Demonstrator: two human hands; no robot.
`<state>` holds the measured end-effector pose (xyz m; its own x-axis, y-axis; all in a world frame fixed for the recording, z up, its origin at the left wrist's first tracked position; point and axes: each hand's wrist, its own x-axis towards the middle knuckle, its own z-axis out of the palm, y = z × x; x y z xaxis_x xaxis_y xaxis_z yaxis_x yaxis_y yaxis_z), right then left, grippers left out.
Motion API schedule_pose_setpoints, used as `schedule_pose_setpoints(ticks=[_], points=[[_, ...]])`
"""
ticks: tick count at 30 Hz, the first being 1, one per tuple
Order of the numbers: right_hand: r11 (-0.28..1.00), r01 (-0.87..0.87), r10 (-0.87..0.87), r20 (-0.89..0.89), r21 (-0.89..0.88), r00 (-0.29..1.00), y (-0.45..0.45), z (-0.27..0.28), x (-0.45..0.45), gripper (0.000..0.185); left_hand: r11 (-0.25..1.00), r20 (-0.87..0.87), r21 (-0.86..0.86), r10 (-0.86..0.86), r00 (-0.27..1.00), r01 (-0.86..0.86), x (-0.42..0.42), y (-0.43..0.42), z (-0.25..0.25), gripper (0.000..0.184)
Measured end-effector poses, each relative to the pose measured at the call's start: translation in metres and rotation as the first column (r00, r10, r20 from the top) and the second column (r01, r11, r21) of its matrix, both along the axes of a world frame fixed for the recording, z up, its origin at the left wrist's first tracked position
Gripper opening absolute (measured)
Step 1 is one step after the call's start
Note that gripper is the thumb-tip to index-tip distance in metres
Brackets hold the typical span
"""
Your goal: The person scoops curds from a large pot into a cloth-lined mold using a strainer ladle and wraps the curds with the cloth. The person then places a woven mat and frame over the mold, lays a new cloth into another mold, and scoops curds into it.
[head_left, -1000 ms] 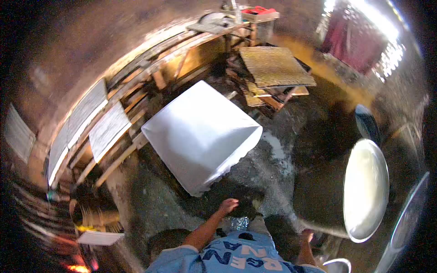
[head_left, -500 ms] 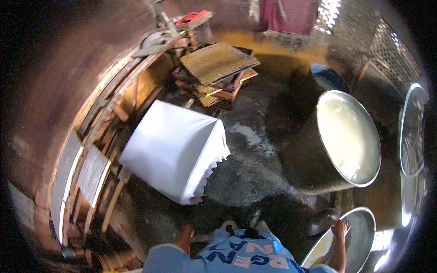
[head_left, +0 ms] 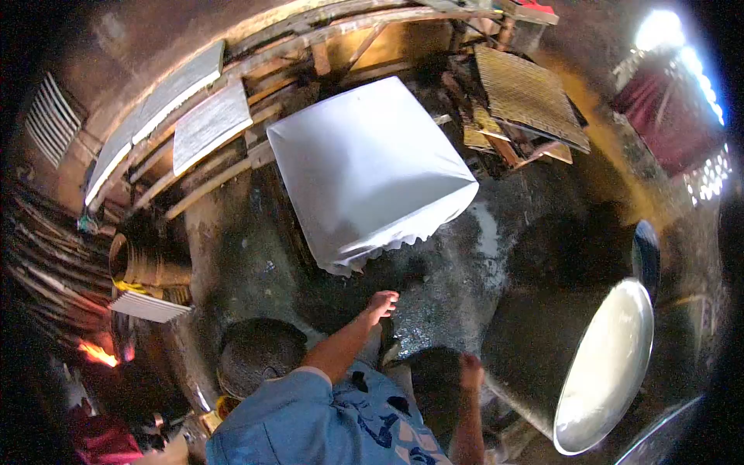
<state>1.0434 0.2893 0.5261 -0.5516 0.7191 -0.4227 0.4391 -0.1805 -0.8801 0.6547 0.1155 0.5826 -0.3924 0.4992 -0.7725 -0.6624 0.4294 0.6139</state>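
My left hand (head_left: 382, 307) hangs over the dark floor, just below the front edge of a white-cloth-covered block (head_left: 372, 163), apart from it. Its fingers are curled, and whether anything is in them is too small to tell. Lower and to the right, my right hand (head_left: 470, 372) is blurred, with its fingers not clearly visible. It is nearest to the large round vat (head_left: 608, 364) of pale liquid, not touching it. The white cloth is stretched over the top of the block and hangs in ruffles at the near side.
Wet floor (head_left: 449, 271) lies around my feet. A stack with a woven yellowish board (head_left: 531, 93) stands at the back right. Grey panels (head_left: 211, 124) lean on wooden rails at the left. A dark round pot (head_left: 260, 356) sits near my left side; flames (head_left: 98, 353) burn at far left.
The view has swung right and back left. My right hand, over the rim of a round vessel half a second ago, is now away from it. My left arm reaches further forward.
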Motion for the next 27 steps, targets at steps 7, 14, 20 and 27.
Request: schedule_pose_setpoints(ticks=[7, 14, 20, 27], points=[[0.761, -0.289, 0.075, -0.363, -0.581, 0.929, -0.001, 0.033, -0.244, 0.025, 0.596, 0.354, -0.093, 0.768, 0.533, -0.798, -0.071, 0.019, -0.147, 0.056], [0.792, -0.496, 0.58, 0.187, -0.355, 0.793, 0.062, -0.03, -0.328, 0.033, 0.024, 0.577, -0.023, 0.817, 0.006, -0.999, -0.116, 0.052, -0.255, 0.057], [0.701, -0.484, 0.576, 0.016, -0.523, 0.817, 0.032, -0.093, -0.353, 0.035, -0.126, 0.636, -0.038, 0.762, -0.121, -0.991, -0.095, 0.047, -0.225, 0.053], [0.441, 0.532, -0.055, 0.569, -0.723, 0.82, 0.001, -0.024, -0.447, 0.051, -0.108, 0.674, -0.072, 0.728, -0.128, -0.992, -0.046, 0.034, -0.096, 0.05]])
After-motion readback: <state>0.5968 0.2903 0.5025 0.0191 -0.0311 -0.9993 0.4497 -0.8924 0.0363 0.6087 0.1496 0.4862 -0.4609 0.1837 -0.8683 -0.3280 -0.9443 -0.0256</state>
